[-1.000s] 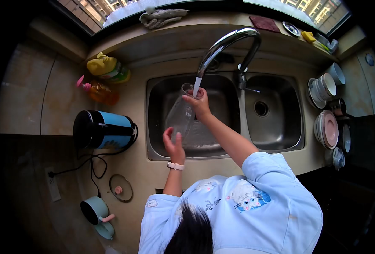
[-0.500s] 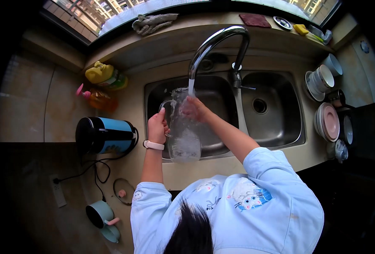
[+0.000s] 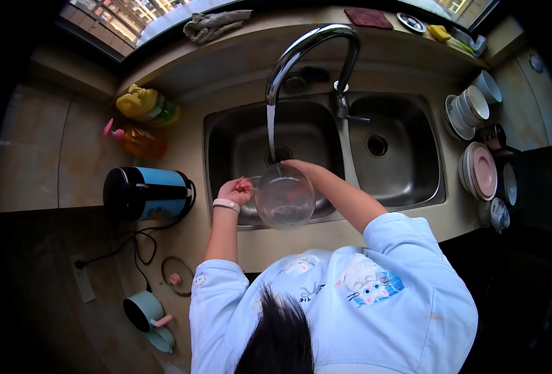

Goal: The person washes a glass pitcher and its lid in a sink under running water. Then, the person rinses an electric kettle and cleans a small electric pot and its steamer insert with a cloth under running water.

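Note:
A clear glass pitcher (image 3: 285,198) is tipped over the left sink basin (image 3: 235,134), its round base toward me. My left hand (image 3: 236,190), with a pale band at the wrist, is closed round the handle at the pitcher's left side. On the far right side of the glass lies my right hand (image 3: 296,165), its fingers mostly hidden behind the pitcher. Water (image 3: 271,128) runs from the chrome faucet (image 3: 313,37) into the basin just beyond the pitcher.
Left of the sink stand a yellow bottle (image 3: 148,105), an orange pump bottle (image 3: 142,142), a blue-black kettle (image 3: 151,193), a glass lid (image 3: 177,277) and a small green pot (image 3: 144,310). At right are stacked bowls (image 3: 473,106) and pink plates (image 3: 483,171).
The pitcher has swung from upright under the stream to tipped, base toward me. My left hand first came onto its handle. The stream now falls into the basin instead of onto the glass.

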